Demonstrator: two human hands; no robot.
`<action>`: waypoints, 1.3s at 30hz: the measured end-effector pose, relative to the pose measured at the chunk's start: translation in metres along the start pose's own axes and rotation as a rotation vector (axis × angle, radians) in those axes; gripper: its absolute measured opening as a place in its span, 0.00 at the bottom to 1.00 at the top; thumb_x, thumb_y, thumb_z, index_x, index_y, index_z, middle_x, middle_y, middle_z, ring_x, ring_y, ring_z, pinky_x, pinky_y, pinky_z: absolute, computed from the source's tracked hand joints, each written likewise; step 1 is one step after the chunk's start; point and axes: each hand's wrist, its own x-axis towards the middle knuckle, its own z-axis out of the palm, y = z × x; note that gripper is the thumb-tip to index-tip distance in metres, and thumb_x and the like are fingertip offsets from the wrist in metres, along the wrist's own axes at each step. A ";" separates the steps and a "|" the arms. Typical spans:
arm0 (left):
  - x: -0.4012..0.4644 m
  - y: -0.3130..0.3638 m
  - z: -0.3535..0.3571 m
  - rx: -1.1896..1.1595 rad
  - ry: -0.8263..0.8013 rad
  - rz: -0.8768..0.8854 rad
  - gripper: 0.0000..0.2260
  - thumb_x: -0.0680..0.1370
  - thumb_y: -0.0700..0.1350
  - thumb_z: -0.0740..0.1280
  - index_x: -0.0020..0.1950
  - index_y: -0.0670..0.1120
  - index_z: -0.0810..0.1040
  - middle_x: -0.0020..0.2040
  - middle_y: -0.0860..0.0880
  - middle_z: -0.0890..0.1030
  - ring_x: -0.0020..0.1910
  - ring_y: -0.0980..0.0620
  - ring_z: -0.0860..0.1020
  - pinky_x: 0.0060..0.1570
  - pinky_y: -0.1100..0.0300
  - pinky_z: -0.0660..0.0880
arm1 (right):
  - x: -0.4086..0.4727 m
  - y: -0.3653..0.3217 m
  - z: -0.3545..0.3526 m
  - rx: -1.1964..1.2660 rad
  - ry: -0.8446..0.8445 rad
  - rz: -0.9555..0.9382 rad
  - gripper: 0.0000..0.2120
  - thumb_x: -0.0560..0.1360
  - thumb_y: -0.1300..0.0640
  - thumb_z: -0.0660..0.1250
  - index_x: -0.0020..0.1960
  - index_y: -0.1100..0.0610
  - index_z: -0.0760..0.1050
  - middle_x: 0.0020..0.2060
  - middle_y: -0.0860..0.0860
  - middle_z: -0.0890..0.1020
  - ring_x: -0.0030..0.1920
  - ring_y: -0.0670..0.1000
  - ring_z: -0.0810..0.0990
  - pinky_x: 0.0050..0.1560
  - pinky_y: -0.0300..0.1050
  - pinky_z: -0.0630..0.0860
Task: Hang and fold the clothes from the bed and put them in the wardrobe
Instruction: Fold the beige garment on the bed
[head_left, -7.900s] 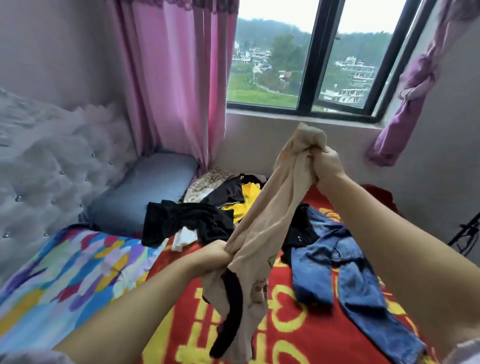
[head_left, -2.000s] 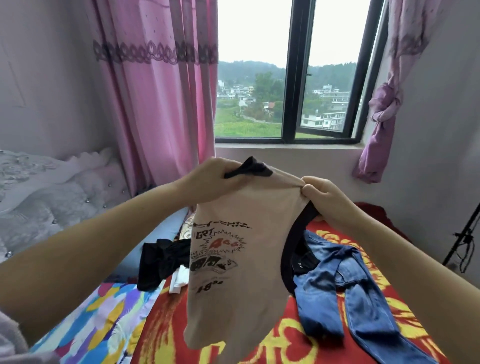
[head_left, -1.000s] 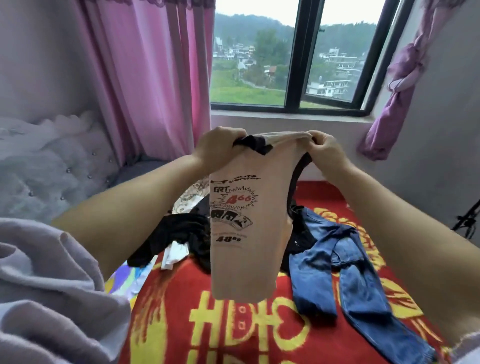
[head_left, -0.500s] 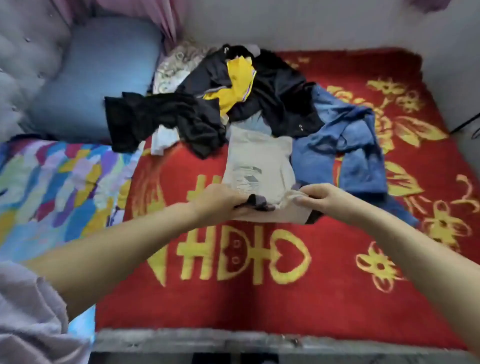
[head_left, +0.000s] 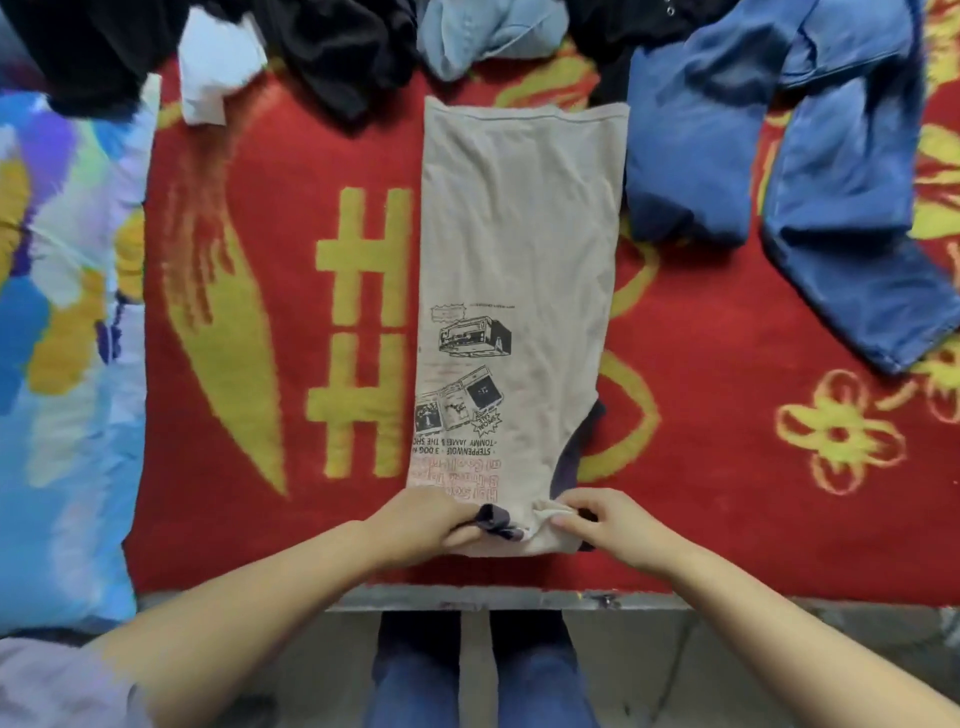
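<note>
The tan shirt (head_left: 519, 249) is laid flat on the red blanket (head_left: 727, 467). Its near end is pinched by the left hand (head_left: 423, 525) and the right hand (head_left: 602, 525).

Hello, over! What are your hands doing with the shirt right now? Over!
Left hand and right hand both pinching near end of beige shirt. Shirt flat, folded lengthwise on red blanket. Jeans and black clothes close beside its far end.

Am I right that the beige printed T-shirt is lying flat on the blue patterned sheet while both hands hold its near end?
Not quite: the head view shows the beige T-shirt lying flat on the red blanket, not the blue sheet. The left hand and right hand do hold its near end.
</note>
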 end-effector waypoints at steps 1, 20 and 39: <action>0.008 -0.007 -0.007 0.015 0.026 -0.025 0.13 0.81 0.53 0.57 0.61 0.50 0.75 0.53 0.46 0.81 0.51 0.43 0.78 0.39 0.55 0.65 | 0.010 -0.002 -0.008 0.011 0.036 -0.010 0.10 0.79 0.55 0.65 0.40 0.55 0.77 0.32 0.41 0.75 0.34 0.37 0.71 0.38 0.36 0.66; 0.072 -0.077 -0.013 0.492 0.428 0.003 0.36 0.71 0.62 0.65 0.73 0.42 0.67 0.72 0.37 0.67 0.71 0.40 0.66 0.65 0.34 0.65 | 0.099 0.009 -0.026 -0.955 0.504 -0.350 0.41 0.59 0.51 0.77 0.70 0.56 0.70 0.70 0.62 0.69 0.70 0.65 0.67 0.62 0.74 0.65; 0.024 -0.062 -0.074 -0.628 -0.296 -0.266 0.03 0.64 0.44 0.56 0.32 0.48 0.67 0.30 0.51 0.68 0.30 0.54 0.65 0.34 0.57 0.62 | 0.057 -0.015 -0.074 -0.244 -0.251 0.126 0.04 0.63 0.61 0.58 0.36 0.54 0.69 0.32 0.49 0.73 0.36 0.51 0.72 0.36 0.45 0.66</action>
